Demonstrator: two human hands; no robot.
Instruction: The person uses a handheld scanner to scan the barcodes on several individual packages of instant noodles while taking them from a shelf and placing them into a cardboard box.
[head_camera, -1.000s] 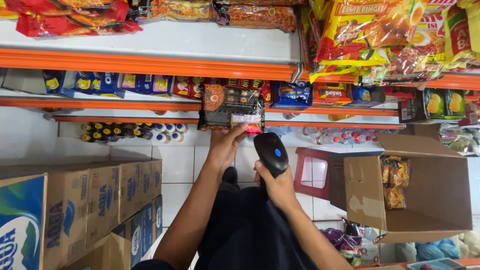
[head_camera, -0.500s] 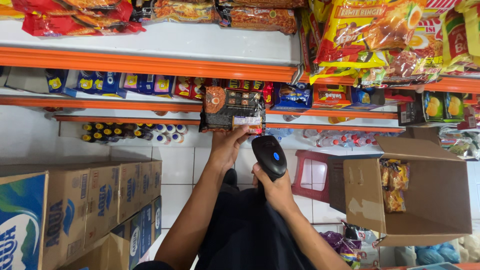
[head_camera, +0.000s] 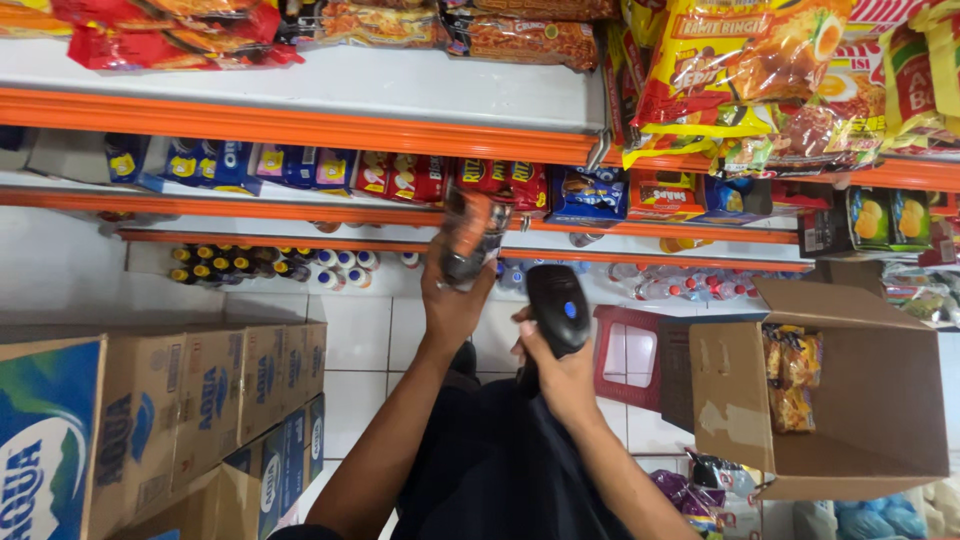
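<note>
L hand (head_camera: 452, 300) grips glossy pack (head_camera: 472, 238); R hand (head_camera: 562, 372), rounded scanner (head_camera: 557, 308).

We count three orange-edged shelves (head_camera: 300, 125) stacked one under another. Below the lowest of them we see two hands, one dark snack pack (head_camera: 472, 235) and one black scanner (head_camera: 557, 308). Right of the scanner stand one open cardboard box (head_camera: 860, 400) and one red stool (head_camera: 628, 355). Left of the scanner we count about five stacked water cartons (head_camera: 200, 400). The small bottles (head_camera: 270, 265) under the lowest shelf are too many and too small for us to count.
</note>
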